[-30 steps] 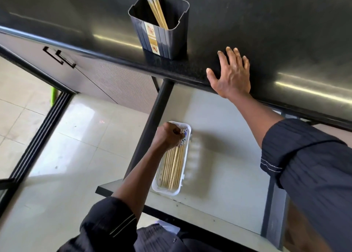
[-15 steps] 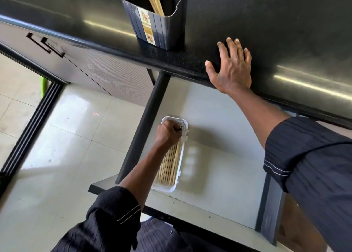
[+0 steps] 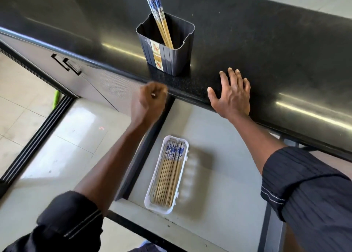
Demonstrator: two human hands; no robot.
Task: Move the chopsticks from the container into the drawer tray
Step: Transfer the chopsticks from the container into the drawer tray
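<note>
A dark ribbed container stands on the black countertop and holds several wooden chopsticks with blue-and-white tops. Below, in the open drawer, a white tray holds several more chopsticks lying side by side. My left hand is blurred, curled into a loose fist with nothing in it, in mid-air just below the counter edge and the container. My right hand lies flat on the countertop, fingers spread, to the right of the container.
A cabinet door with dark handles runs under the counter at the left. Pale floor tiles and a dark sliding-door track lie left of the drawer. A green object shows by the cabinet's foot.
My left hand has let go of the chopsticks in the tray and risen to just under the counter edge. The right hand stays flat on the counter. The view has tilted up.
</note>
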